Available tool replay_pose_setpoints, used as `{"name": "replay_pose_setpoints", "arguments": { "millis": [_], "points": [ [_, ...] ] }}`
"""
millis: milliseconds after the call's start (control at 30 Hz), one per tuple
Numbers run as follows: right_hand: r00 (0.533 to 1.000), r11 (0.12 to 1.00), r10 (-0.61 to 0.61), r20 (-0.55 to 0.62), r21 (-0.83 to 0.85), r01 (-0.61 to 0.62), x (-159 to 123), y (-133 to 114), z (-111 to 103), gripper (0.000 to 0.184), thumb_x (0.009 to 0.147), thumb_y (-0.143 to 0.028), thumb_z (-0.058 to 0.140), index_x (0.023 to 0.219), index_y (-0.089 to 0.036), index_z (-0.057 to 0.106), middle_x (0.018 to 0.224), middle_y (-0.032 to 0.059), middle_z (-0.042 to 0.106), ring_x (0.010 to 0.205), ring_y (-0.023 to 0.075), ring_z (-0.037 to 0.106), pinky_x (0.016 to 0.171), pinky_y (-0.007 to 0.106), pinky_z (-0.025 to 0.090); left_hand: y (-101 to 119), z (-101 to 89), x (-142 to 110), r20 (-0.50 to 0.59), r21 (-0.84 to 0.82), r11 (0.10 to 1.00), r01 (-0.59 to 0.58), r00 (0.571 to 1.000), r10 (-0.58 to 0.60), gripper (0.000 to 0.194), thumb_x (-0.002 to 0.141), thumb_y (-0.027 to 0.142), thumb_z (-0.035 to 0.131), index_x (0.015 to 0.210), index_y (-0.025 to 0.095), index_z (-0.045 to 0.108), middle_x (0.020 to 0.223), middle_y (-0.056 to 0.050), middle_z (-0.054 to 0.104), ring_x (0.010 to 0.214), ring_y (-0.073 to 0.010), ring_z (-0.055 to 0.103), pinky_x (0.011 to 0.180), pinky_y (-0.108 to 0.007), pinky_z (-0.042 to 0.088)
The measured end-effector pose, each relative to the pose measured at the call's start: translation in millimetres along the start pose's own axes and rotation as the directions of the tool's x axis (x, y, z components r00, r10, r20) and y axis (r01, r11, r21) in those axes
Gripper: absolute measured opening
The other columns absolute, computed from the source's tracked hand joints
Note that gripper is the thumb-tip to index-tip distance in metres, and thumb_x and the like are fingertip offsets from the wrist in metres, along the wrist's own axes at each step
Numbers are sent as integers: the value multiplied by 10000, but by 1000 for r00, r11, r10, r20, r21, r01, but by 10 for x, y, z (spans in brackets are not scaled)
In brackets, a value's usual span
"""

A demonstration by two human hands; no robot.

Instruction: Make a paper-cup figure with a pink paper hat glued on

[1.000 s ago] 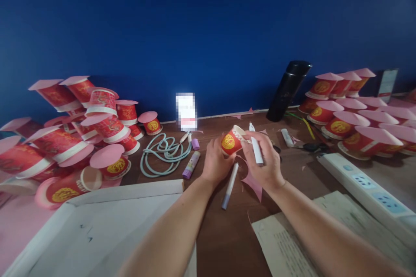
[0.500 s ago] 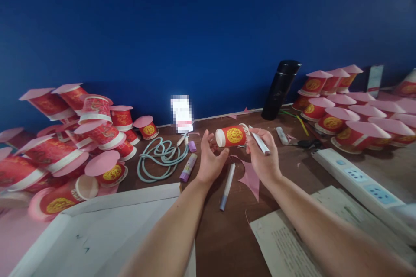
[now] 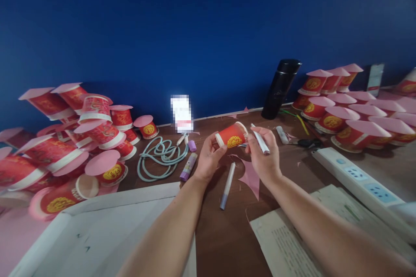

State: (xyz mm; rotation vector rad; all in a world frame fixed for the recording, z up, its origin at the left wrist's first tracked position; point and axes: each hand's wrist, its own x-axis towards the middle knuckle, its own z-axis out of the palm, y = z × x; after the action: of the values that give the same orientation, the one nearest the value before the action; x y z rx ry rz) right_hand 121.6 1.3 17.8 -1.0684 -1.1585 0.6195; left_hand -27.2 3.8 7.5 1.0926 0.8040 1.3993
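Observation:
A red paper cup (image 3: pixel 230 134) with a gold round emblem is tilted on its side above the table, its white rim facing left. My left hand (image 3: pixel 209 158) is closed around the rim end, thumb on the near side. My right hand (image 3: pixel 266 152) grips a white marker pen (image 3: pixel 260 139), which slants across the fingers. Its fingertips are close to the cup's base; whether they touch it I cannot tell. Beneath the hands lie a white pen with a grey-blue end (image 3: pixel 227 186) and a pink paper scrap (image 3: pixel 250 176).
Red cups with pink paper discs are piled at left (image 3: pixel 100 134) and ranked at right (image 3: pixel 336 119). Around the table are a coiled cable (image 3: pixel 162 160), purple glue stick (image 3: pixel 188 167), lit phone (image 3: pixel 181 114), black flask (image 3: pixel 281 89), scissors (image 3: pixel 308 143), power strip (image 3: pixel 357 177), white box (image 3: pixel 113 233) and papers (image 3: pixel 286 242).
The left fingers, spread before, have closed on the cup. The cup has turned, its base end rising and its emblem rolling downward. The marker pen stays in my right hand.

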Motion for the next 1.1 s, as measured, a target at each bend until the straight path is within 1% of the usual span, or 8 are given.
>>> {"name": "replay_pose_setpoints", "arguments": {
  "millis": [167, 300, 433, 567, 667, 767, 933, 1100],
  "points": [
    [999, 999, -36, -16, -23, 35, 30, 13, -21, 188, 864, -302, 568, 1039, -237, 543, 598, -63, 527, 488, 113, 540, 501, 271, 465, -13, 1, -24, -20, 6, 1000, -8, 1000, 9, 730, 644, 322, 768, 1283, 170, 447, 1266, -122, 578, 1142, -243, 564, 961, -362, 445],
    [997, 996, -71, -28, -51, 70, 18, 22, -11, 169, 868, -281, 555, 1033, -247, 549, 666, -38, 570, 540, 131, 576, 549, 308, 501, -15, -1, -26, -17, -30, 999, 32, 999, -33, 692, 722, 354, 730, 1317, 180, 425, 1258, -117, 587, 1138, -237, 574, 972, -377, 446],
    [1000, 999, -24, 6, -44, 24, -4, 27, -5, 193, 877, -310, 556, 1058, -246, 539, 620, -45, 569, 515, 134, 583, 497, 281, 484, -9, -5, -14, -66, -10, 1000, 29, 997, -30, 651, 743, 372, 718, 1306, 182, 453, 1277, -120, 578, 1150, -235, 572, 983, -373, 445],
    [999, 1000, -13, 31, -18, 13, -5, 42, -13, 220, 881, -347, 553, 1073, -242, 527, 570, -65, 544, 469, 125, 569, 444, 251, 457, 7, 19, -30, -27, 39, 999, 12, 1000, -11, 713, 715, 357, 743, 1330, 176, 431, 1269, -139, 580, 1175, -246, 559, 1004, -385, 439],
    [1000, 999, -22, 7, -29, 22, 10, 62, -14, 203, 873, -333, 564, 1050, -239, 535, 623, -55, 565, 483, 114, 575, 454, 249, 468, 5, 47, -43, 2, 30, 999, -37, 999, 37, 805, 676, 345, 776, 1359, 170, 389, 1317, -158, 532, 1217, -254, 527, 1032, -382, 419],
    [1000, 1000, -18, -16, -12, 18, 18, 86, -10, 199, 876, -321, 559, 1054, -239, 530, 680, -39, 587, 535, 119, 603, 477, 253, 485, -12, 50, -36, -43, 4, 999, -47, 998, 47, 858, 663, 348, 790, 1385, 210, 349, 1407, -159, 442, 1250, -264, 499, 1019, -382, 434],
    [1000, 999, -28, 7, -18, 28, -3, 93, -4, 196, 882, -312, 547, 1065, -245, 527, 734, -21, 598, 582, 120, 609, 517, 265, 504, -56, 0, 3, -127, 84, 996, 19, 992, -8, 778, 707, 381, 758, 1356, 182, 378, 1355, -170, 488, 1171, -260, 558, 953, -386, 484],
    [999, 1000, 12, 36, 5, -12, -23, 42, 8, 220, 879, -341, 556, 1065, -235, 511, 707, -25, 594, 551, 115, 598, 460, 233, 473, -108, -36, 19, -114, 193, 981, 28, 993, -6, 644, 741, 363, 722, 1278, 146, 442, 1225, -159, 581, 1090, -237, 602, 921, -381, 500]
  ]
}}
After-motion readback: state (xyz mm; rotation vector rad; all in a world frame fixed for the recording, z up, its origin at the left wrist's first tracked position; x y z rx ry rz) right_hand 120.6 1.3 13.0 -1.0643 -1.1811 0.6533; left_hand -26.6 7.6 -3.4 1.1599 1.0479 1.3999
